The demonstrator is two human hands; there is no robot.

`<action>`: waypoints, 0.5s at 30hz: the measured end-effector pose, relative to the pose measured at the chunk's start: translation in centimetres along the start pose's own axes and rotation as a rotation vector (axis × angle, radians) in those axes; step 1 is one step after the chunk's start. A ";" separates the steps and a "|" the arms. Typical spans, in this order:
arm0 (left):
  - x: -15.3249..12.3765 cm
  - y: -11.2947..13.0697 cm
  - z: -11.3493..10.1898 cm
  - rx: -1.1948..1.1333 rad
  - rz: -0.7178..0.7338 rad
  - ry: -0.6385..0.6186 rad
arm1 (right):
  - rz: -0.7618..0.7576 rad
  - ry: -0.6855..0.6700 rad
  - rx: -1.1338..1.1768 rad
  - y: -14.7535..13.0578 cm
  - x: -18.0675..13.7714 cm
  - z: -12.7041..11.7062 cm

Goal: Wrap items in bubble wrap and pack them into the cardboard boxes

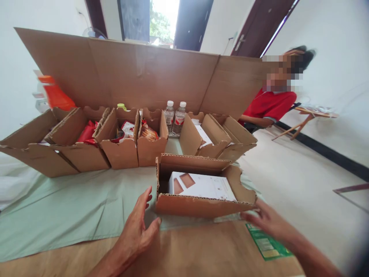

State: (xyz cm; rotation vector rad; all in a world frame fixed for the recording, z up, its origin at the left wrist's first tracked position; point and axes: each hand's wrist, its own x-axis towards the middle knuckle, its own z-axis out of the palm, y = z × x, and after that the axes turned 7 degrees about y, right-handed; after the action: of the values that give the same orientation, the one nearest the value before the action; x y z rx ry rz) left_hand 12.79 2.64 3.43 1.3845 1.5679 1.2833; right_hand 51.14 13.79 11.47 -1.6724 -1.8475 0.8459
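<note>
An open cardboard box (196, 206) sits in front of me on the pale green cloth, with a white carton (206, 186) inside it. The carton shows brown rectangles printed on its face. To the left of the box, my left hand (141, 225) is open, fingers apart, holding nothing and not touching the cardboard. My right hand (268, 219) is at the box's lower right corner, thumb and fingers apart; whether it touches the cardboard I cannot tell. A green printed packet (268, 243) lies under my right forearm.
Behind stands a row of cardboard bins (121, 154) holding red packets and other goods. Two water bottles (179, 119) and an orange bottle (57, 94) are near them. A tall cardboard panel (150, 73) backs the row. A person in a red shirt (272, 104) sits at right.
</note>
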 end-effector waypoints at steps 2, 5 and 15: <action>0.1 0.5 0.2 -0.007 0.012 -0.033 | 0.041 -0.037 -0.051 1.1 -1.8 3.3; 0.5 1.8 1.1 -0.022 0.026 -0.054 | 0.015 0.015 0.008 0.6 -2.4 6.2; 5.2 3.6 7.2 -0.114 0.006 -0.180 | -0.016 0.167 0.305 0.8 4.0 4.5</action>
State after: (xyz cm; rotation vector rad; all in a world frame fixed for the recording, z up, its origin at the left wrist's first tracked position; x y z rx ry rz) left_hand 19.47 9.19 5.42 1.3929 1.3500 1.1969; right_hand 47.95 17.32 7.66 -1.4867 -1.5325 0.9010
